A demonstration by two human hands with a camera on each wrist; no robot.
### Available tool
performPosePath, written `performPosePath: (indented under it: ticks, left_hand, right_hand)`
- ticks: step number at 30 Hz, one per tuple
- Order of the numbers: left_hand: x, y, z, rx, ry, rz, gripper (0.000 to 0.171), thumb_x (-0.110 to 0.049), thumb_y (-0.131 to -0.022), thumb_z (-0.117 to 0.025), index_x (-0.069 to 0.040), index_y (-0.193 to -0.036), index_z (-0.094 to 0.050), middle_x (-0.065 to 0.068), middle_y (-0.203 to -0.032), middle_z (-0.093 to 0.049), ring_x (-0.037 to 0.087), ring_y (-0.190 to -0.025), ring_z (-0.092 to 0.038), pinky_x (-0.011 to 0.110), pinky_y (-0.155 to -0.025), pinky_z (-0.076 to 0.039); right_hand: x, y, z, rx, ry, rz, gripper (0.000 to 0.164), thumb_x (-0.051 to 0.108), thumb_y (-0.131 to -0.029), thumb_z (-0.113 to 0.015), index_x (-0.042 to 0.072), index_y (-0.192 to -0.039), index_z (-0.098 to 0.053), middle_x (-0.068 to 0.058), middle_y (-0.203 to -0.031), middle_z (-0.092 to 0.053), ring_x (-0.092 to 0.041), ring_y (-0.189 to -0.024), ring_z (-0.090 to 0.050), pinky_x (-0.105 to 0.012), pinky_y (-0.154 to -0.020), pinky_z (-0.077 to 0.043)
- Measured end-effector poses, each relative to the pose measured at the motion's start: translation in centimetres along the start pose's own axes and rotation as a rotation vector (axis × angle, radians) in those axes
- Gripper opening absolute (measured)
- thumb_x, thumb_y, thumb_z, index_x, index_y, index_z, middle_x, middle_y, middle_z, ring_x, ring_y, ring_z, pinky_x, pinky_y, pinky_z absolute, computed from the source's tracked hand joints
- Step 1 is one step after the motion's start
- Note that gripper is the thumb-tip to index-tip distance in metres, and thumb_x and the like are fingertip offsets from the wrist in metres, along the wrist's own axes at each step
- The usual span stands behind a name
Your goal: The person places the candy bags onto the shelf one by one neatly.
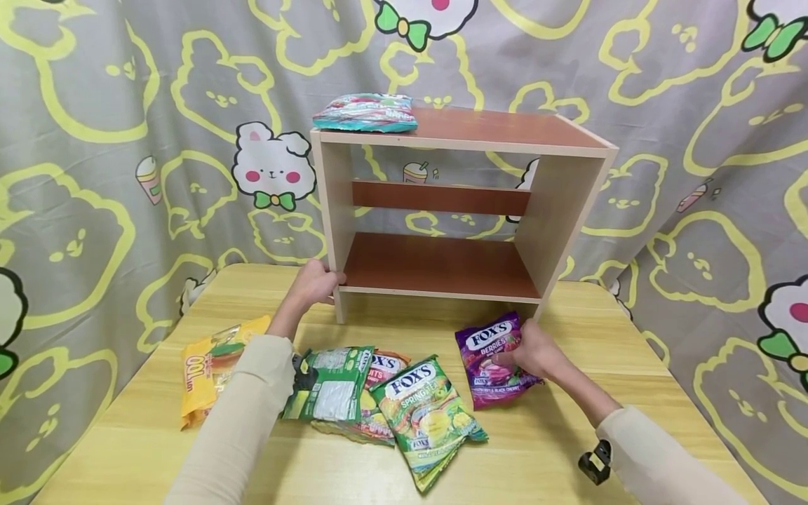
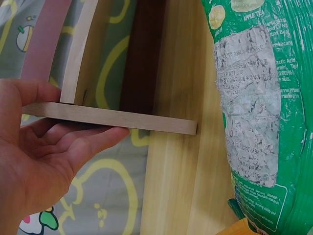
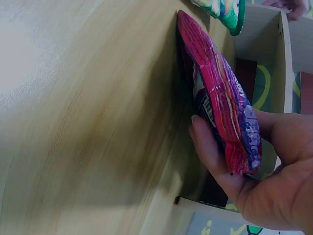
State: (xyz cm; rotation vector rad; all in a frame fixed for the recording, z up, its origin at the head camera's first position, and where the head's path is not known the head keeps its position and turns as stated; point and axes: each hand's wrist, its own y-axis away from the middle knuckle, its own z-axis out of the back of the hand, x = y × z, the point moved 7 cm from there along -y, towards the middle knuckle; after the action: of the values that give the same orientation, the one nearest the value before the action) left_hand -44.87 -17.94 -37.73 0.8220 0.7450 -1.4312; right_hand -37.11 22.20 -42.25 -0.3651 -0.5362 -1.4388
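Observation:
My right hand (image 1: 538,349) grips a purple Fox's berries candy bag (image 1: 482,368) by its right side, in front of the shelf's right leg. In the right wrist view the bag (image 3: 215,93) stands edge-on, thumb on one face and fingers on the other. With my left hand (image 1: 313,282) I hold the left side panel of a small wooden shelf (image 1: 492,131) at its lower board. The left wrist view shows the panel (image 2: 122,117) pinched between the thumb above and the fingers below.
A teal candy bag (image 1: 366,113) lies on the shelf's top left. Before the shelf lie a green Fox's Spring Tea bag (image 1: 426,414), another green bag (image 1: 334,386) face down, a fruits candy bag (image 1: 379,417) partly beneath them, and a yellow bag (image 1: 202,372). A patterned curtain (image 1: 126,175) hangs behind.

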Motion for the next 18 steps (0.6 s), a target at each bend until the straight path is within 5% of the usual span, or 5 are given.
performPosePath:
  ticks: [9, 18]
  left_hand:
    - [0.0, 0.1, -0.1, -0.002, 0.021, -0.003, 0.038, -0.017, -0.088, -0.054, 0.010, -0.115, -0.058, 0.026, -0.115, -0.058, 0.038, -0.102, -0.062, 0.043, -0.072, -0.058]
    - [0.1, -0.1, -0.1, -0.007, 0.034, 0.008, 0.036, -0.017, -0.087, -0.054, 0.009, -0.112, -0.059, 0.024, -0.113, -0.059, 0.038, -0.101, -0.063, 0.042, -0.071, -0.058]
  right_hand:
    - [1.2, 0.5, 1.1, -0.005, 0.127, 0.039, 0.051, 0.032, -0.069, -0.083, -0.007, -0.092, -0.059, -0.010, -0.077, -0.059, -0.023, -0.070, -0.053, -0.033, -0.059, -0.047]
    - [3.1, 0.9, 1.8, -0.019, 0.137, 0.087, 0.037, 0.023, -0.072, -0.078, -0.004, -0.093, -0.063, -0.006, -0.071, -0.058, -0.022, -0.066, -0.051, -0.030, -0.055, -0.043]
